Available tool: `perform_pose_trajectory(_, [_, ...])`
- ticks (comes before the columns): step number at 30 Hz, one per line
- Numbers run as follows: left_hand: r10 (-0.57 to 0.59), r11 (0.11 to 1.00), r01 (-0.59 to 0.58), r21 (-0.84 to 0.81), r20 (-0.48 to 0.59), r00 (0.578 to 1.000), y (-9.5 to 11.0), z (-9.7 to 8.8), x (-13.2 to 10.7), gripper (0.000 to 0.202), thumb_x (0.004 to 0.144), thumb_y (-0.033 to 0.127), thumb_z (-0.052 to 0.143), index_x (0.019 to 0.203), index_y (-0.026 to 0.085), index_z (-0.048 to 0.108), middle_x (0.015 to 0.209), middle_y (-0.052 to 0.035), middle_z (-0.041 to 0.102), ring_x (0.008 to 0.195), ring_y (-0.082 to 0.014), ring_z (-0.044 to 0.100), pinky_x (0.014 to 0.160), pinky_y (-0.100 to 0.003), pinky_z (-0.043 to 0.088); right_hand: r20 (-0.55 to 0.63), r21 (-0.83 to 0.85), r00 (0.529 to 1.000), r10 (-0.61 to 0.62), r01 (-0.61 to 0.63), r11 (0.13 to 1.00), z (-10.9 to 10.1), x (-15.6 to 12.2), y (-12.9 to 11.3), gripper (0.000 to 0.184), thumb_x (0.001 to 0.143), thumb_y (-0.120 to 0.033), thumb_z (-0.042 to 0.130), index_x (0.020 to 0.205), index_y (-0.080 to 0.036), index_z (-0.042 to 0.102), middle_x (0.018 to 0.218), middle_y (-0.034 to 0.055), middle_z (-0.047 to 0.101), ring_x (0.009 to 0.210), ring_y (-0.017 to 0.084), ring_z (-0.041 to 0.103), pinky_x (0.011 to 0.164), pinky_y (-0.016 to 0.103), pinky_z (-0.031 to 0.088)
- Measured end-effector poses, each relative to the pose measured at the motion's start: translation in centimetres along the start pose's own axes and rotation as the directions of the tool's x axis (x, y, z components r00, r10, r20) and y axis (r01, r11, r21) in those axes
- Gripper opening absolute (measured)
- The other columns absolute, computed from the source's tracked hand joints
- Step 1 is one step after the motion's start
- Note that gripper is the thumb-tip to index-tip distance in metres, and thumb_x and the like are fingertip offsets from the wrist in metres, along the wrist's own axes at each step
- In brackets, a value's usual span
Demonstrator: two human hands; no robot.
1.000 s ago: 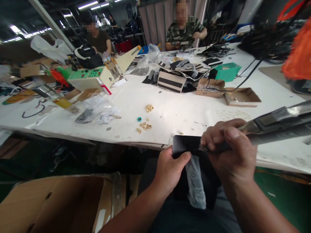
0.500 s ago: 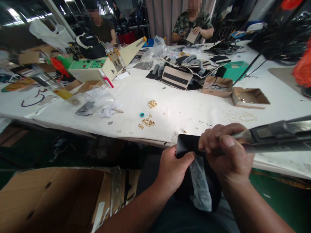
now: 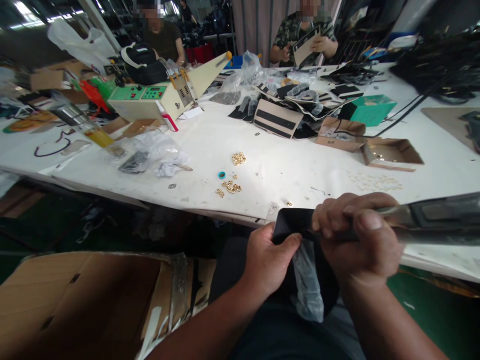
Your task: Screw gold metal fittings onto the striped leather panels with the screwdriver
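At the near edge of the white surface [image 3: 206, 150]: the black panel [image 3: 294, 220], held before my body, its upper corner overlapping the edge in view.
Step in hand: by my judgement, I am working the grey tool [image 3: 435, 220] against the panel; where its tip meets the material is hidden behind my fingers.
Next move: I'd say it calls for a steady panel and even effort on the tool, since a slip could scuff the dark face.
Panel's look: smooth and dark, with a rounded corner and a thin pale edge; its lower part merges with the dark cloth behind it.
Clear sleeve: a crumpled translucent strip [image 3: 308, 285] hangs below my left thumb; whether it is fixed to the panel I cannot tell.
Left grip: the fingers of my left hand [image 3: 266, 260] pinch the panel's left side, thumb on the near face, no gap to spare.
Right grip: the fingers of my right hand [image 3: 360, 235] curl closed around the tool, which is blurred toward its far end.
Gold fittings: one small piece [image 3: 289, 204] lies just beyond the panel; loose heaps [image 3: 239, 158] sit farther off, near a blue ring [image 3: 222, 175].
Farther out: small cartons [image 3: 393, 162], a pile of striped panels [image 3: 278, 118], and a co-worker holding a similar one.
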State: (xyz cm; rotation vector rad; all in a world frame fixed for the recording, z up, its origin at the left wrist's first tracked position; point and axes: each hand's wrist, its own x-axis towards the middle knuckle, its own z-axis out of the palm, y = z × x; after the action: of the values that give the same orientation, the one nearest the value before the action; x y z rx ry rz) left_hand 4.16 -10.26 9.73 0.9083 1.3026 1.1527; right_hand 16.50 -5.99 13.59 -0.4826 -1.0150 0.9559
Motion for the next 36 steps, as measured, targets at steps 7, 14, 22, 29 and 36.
perform_pose_trajectory(7, [-0.040, 0.999, 0.040, -0.025, -0.014, 0.999, -1.1, -0.2, -0.2, 0.022, 0.078, 0.034, 0.082, 0.077, 0.014, 0.072, 0.069, -0.0006, 0.062, 0.064, -0.0149, 0.053, 0.060, -0.024, 0.044, -0.030, 0.029, 0.999, 0.023, -0.022, 0.999, 0.6, 0.4, -1.5, 0.019, 0.083, -0.031, 0.083, 0.077, -0.019, 0.069, 0.056, -0.0052, 0.053, 0.044, 0.013, 0.047, 0.042, 0.029, 0.044])
perform_pose_trajectory(14, [-0.072, 0.997, 0.070, -0.038, -0.037, 0.997, -0.3, -0.2, -0.3, 0.022, 0.077, 0.034, 0.083, 0.077, 0.014, 0.072, 0.068, -0.0001, 0.062, 0.063, -0.0143, 0.052, 0.058, -0.024, 0.043, -0.038, 0.030, 0.999, 0.034, -0.033, 0.999, 0.3, 0.0, -1.8, 0.022, 0.082, -0.033, 0.086, 0.077, -0.019, 0.069, 0.056, -0.0052, 0.053, 0.043, 0.012, 0.047, 0.042, 0.028, 0.044])
perform_pose_trajectory(22, [-0.063, 0.998, 0.062, -0.028, -0.034, 0.997, -0.2, 0.2, -0.4, 0.024, 0.076, 0.035, 0.084, 0.076, 0.015, 0.071, 0.068, 0.0005, 0.060, 0.063, -0.0140, 0.051, 0.058, -0.023, 0.042, -0.041, 0.014, 0.999, 0.035, -0.034, 0.999, 0.0, -0.2, -1.0, 0.021, 0.082, -0.033, 0.083, 0.077, -0.020, 0.067, 0.057, -0.0057, 0.053, 0.043, 0.012, 0.047, 0.043, 0.028, 0.045])
perform_pose_trajectory(29, [-0.026, 0.999, 0.025, -0.025, -0.010, 1.000, -0.2, 0.4, -0.6, 0.024, 0.077, 0.035, 0.082, 0.074, 0.015, 0.069, 0.067, 0.0012, 0.057, 0.064, -0.0133, 0.048, 0.058, -0.023, 0.040, -0.004, 0.002, 0.999, 0.037, -0.037, 0.999, -0.3, -0.4, -0.6, 0.020, 0.085, -0.029, 0.080, 0.077, -0.020, 0.063, 0.058, -0.0051, 0.053, 0.045, 0.012, 0.048, 0.045, 0.029, 0.046])
perform_pose_trajectory(36, [0.021, 1.000, -0.021, 0.002, 0.009, 1.000, -0.2, 0.6, -0.7, 0.021, 0.080, 0.032, 0.080, 0.073, 0.015, 0.068, 0.070, 0.0003, 0.059, 0.066, -0.0138, 0.049, 0.061, -0.023, 0.042, -0.049, -0.048, 0.995, 0.091, -0.093, 0.994, -0.4, -0.5, -0.6, 0.030, 0.085, -0.031, 0.082, 0.071, -0.021, 0.056, 0.060, -0.0063, 0.049, 0.044, 0.011, 0.047, 0.044, 0.028, 0.045])
